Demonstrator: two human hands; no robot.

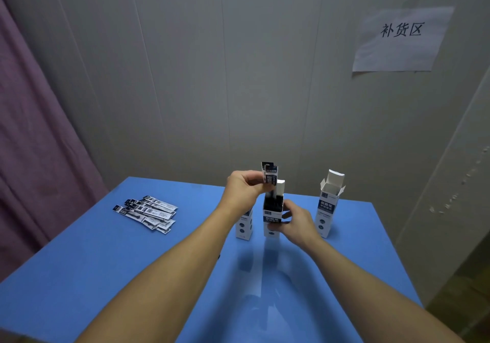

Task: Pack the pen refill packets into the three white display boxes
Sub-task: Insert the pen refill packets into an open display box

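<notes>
Both our forearms are reaching out over the blue table (106, 276) toward the three white display boxes. Our left hand (244, 190) is pinching a small bunch of refill packets (270, 174) by their upper ends and holding them upright over the middle box (272, 218), with their lower ends seeming to be entering its open top. Our right hand (295, 222) is curling around that box's lower front, steadying it. We are seeing the left box (243, 227) mostly hidden behind our left wrist, and the right box (328, 210) standing apart with its flaps open. More loose packets (147, 213) are lying in a fanned pile well to the left on the table.

We are judging the risks like this: the packets are flimsy, so a corner could be catching on the raised flap (280, 190) and buckling. The boxes are tall and narrow, so pushing down off-centre could be tipping the middle one, and our left wrist could be knocking the box beneath it.
</notes>
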